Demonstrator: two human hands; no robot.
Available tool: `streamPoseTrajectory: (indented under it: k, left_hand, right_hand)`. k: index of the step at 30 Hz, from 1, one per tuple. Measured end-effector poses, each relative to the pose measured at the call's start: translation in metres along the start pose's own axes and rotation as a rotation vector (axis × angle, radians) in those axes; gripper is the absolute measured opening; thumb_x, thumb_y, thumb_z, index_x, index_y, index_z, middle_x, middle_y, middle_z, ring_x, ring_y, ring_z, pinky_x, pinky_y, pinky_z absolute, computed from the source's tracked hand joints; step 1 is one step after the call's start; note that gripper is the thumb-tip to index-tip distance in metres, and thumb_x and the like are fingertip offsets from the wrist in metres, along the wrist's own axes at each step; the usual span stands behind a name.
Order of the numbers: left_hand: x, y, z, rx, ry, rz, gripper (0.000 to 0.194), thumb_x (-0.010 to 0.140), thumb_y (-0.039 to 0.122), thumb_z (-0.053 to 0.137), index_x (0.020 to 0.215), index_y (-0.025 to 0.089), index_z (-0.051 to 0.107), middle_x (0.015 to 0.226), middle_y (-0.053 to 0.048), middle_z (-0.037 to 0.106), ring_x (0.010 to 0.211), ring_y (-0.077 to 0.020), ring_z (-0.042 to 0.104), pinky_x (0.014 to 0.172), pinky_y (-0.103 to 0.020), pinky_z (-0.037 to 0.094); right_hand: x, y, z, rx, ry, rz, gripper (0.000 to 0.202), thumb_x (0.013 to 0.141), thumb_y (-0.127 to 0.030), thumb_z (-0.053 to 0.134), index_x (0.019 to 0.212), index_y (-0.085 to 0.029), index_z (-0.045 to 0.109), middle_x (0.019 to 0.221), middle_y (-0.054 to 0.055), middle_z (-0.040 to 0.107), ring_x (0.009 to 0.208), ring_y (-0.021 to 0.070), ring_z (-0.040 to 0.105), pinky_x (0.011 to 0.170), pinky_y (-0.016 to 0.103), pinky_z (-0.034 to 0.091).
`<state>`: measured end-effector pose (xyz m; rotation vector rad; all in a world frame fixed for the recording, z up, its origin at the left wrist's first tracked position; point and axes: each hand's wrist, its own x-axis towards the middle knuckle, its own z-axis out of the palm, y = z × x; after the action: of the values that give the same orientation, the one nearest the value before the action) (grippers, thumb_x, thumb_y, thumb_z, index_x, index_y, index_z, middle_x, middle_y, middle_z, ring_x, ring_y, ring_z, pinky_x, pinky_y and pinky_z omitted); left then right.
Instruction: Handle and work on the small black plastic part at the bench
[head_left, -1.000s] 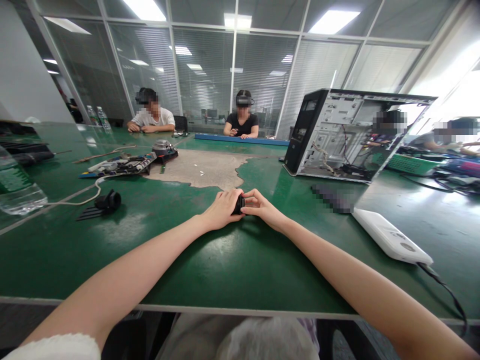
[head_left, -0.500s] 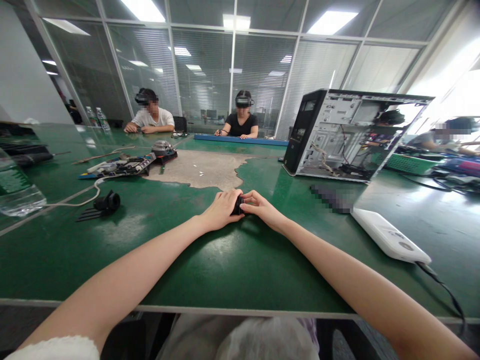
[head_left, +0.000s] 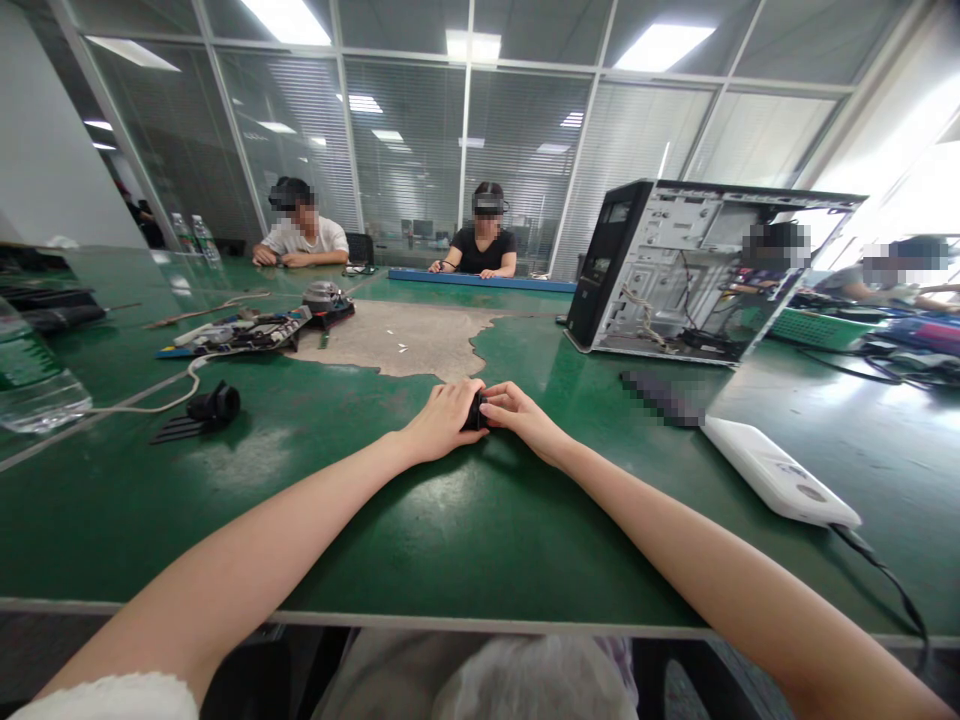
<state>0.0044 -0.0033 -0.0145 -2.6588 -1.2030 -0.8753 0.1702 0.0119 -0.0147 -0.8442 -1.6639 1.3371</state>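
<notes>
Between my two hands, over the green table (head_left: 420, 540), is a small black part (head_left: 474, 411), mostly covered by fingers, so its kind cannot be made out. My left hand (head_left: 442, 418) is closed round it from the left, fingers over the top and thumb below. From the right, the thumb and fingers of my right hand (head_left: 521, 412) pinch its edge. Beyond the hands the table shows a bare tan patch (head_left: 397, 335) with a ragged border.
Left lie a black plastic piece (head_left: 214, 405), a circuit board (head_left: 255, 332) and a water bottle (head_left: 37, 375). An open computer case (head_left: 660, 270) stands right, behind a white power bank (head_left: 780, 470) with a cable. Two people sit across the table; another person (head_left: 900, 270) is far right.
</notes>
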Motion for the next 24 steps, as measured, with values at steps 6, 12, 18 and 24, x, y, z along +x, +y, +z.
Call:
streamPoseTrajectory:
  k: [6,12,18,24]
  left_hand:
    - [-0.0001,0.0,0.0003,0.002,-0.003,-0.006,0.056,0.07,0.034,0.058,0.116,0.019,0.027,0.112,-0.009,0.046,0.103,-0.0252,0.045,0.086,-0.041,0.032]
    - [-0.0003,-0.0002,0.0007,0.004,0.004,0.005,0.056,0.071,0.032,0.058,0.115,0.019,0.028,0.111,-0.009,0.047,0.102,-0.0242,0.045,0.085,-0.04,0.032]
    - [-0.0003,-0.0003,0.0001,-0.011,0.008,-0.001,0.056,0.07,0.033,0.058,0.115,0.02,0.028,0.111,-0.009,0.046,0.104,-0.0242,0.044,0.086,-0.041,0.032]
    - [-0.0001,-0.0004,0.0002,-0.007,-0.003,-0.009,0.056,0.07,0.033,0.058,0.115,0.02,0.028,0.11,-0.009,0.047,0.104,-0.0244,0.044,0.086,-0.041,0.032]
  right_hand:
    - [0.0,0.0002,-0.0044,0.004,-0.07,-0.031,0.032,0.064,-0.027,0.066,0.09,-0.022,0.049,0.084,-0.001,0.057,0.077,0.0115,0.055,0.073,0.029,0.043]
    - [-0.0032,-0.0022,-0.0051,0.012,-0.106,-0.053,0.032,0.064,-0.027,0.065,0.089,-0.023,0.047,0.081,-0.003,0.057,0.074,0.0102,0.054,0.071,0.027,0.043]
    - [-0.0006,0.0022,-0.0015,0.023,-0.046,-0.039,0.029,0.067,-0.032,0.063,0.09,-0.023,0.048,0.082,-0.002,0.058,0.072,0.0101,0.055,0.069,0.026,0.044]
    - [-0.0001,0.0002,-0.0022,-0.007,-0.032,-0.007,0.03,0.066,-0.03,0.063,0.091,-0.021,0.049,0.086,0.0,0.058,0.078,0.0122,0.055,0.074,0.029,0.044]
